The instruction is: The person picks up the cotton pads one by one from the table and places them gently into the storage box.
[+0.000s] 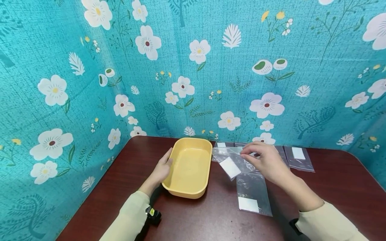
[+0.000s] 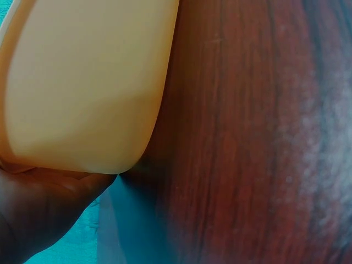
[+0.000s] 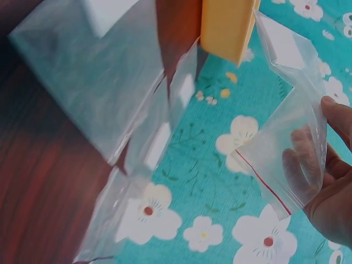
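Observation:
My left hand (image 1: 159, 170) holds the left side of a yellow plastic tray (image 1: 188, 194). In the left wrist view, the hand (image 2: 44, 206) lies against the tray's wall (image 2: 88, 93); most fingers are hidden behind it. My right hand (image 1: 265, 160) pinches a clear zip bag (image 1: 238, 157) between thumb and fingers, above the table. The bag hangs toward the tray, with a white label at its lower end. In the right wrist view, this bag (image 3: 297, 115) is creased and shows a red zip line. A flat zip bag (image 1: 254, 187) with a white label lies below the right hand.
More clear labelled bags lie along the table's back edge, one bag (image 1: 298, 159) at the right, another bag (image 1: 221, 145) beside the tray. The dark red wooden table (image 1: 205, 221) meets a blue flowered cloth (image 1: 181, 67) behind and at the left.

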